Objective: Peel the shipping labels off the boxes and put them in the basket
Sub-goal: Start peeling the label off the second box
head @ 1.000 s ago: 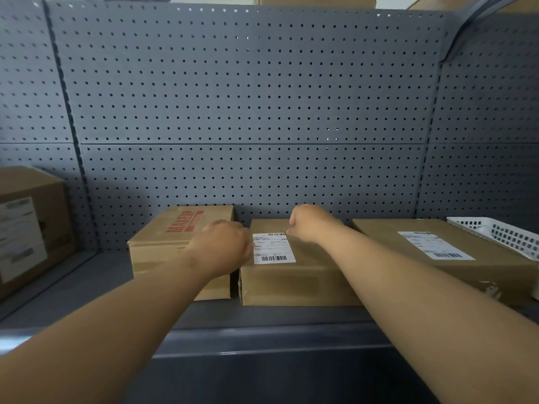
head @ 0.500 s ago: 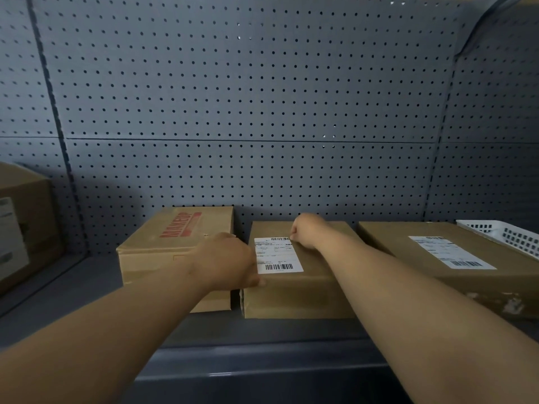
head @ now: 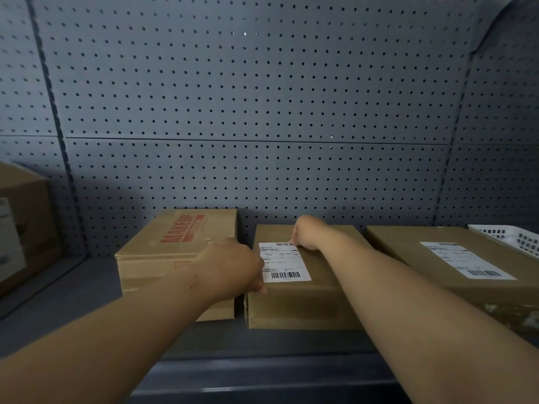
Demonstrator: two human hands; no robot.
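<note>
On the grey shelf [head: 87, 301], the middle box [head: 306, 304] carries the shipping label [head: 287, 262] flat on its top, white with small print too fine to read and barcodes at both ends. The right hand [head: 306, 233] curls its fingers onto the label's far right corner. The left hand [head: 230, 266] grips the box's near left corner, thumb on top. The left box [head: 175, 258] reads "MAKEUP" in red. The right box [head: 408, 252] bears a second label [head: 463, 259]. Behind it sits the white basket [head: 507, 237]; its contents cannot be made out. Both hands and the label sit as they did half a second ago.
</note>
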